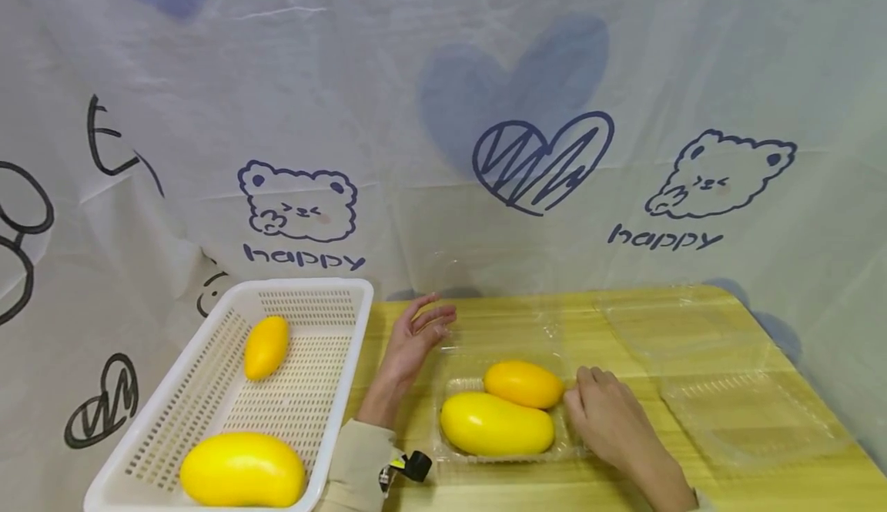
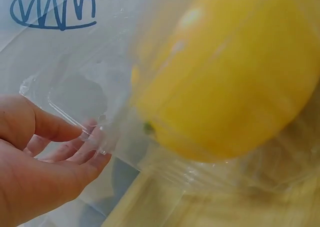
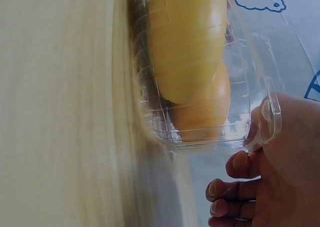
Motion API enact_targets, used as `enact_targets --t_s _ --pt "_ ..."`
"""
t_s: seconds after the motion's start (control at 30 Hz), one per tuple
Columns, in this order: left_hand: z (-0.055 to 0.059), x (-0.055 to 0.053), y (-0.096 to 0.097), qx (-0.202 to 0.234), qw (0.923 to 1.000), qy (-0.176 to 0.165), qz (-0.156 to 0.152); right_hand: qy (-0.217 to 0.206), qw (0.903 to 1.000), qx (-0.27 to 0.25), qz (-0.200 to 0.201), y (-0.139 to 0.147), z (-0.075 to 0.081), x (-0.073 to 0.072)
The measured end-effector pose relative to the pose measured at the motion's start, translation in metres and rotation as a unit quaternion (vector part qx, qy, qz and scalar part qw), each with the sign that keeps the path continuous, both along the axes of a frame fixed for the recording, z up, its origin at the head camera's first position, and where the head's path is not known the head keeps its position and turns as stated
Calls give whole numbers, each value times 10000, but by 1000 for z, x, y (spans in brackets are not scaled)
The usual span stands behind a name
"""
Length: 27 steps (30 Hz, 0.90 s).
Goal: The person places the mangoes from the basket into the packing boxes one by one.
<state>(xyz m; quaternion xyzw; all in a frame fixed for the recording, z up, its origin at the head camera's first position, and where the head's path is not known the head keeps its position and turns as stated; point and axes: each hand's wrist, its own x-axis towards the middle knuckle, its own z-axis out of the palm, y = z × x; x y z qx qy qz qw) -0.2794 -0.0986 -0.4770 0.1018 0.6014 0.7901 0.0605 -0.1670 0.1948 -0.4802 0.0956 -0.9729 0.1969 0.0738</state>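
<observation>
On the table stands a clear plastic clamshell box (image 1: pixel 443 450) with its lid raised at the back. Inside lie a large yellow mango (image 1: pixel 497 424) and, behind it, a smaller orange-yellow mango (image 1: pixel 523 384). At the box's left side, my left hand (image 1: pixel 410 343) pinches the lid's edge (image 2: pixel 75 119) between thumb and fingers, which show partly through the plastic. My right hand (image 1: pixel 613 418) has curled fingers and grips the rim tab (image 3: pixel 271 112) at the box's right side. Both mangoes also appear through the box wall in the right wrist view.
Left of the box, a white perforated basket (image 1: pixel 366 319) holds a small mango (image 1: pixel 266 348) and a large yellow mango (image 1: pixel 242 469). Another clear plastic box (image 1: pixel 751 412) lies opened on the right of the wooden table (image 1: pixel 499 489). A printed cloth (image 1: pixel 416 212) hangs behind.
</observation>
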Motion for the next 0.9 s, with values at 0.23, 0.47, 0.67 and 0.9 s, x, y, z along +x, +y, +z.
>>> enact_targets --t_s 0.23,0.47,0.67,0.9 --pt "6 1 6 -66 9994 117 332 76 10000 7 18 1 -1 -6" --pt "11 4 10 -52 9974 102 709 -116 9996 -244 49 1 -2 -17" --pt "17 6 15 -138 9953 276 914 -262 9979 -589 40 1 -3 -23" --pt "23 11 17 -561 9897 312 1276 -179 9971 -729 134 2 -4 -33"
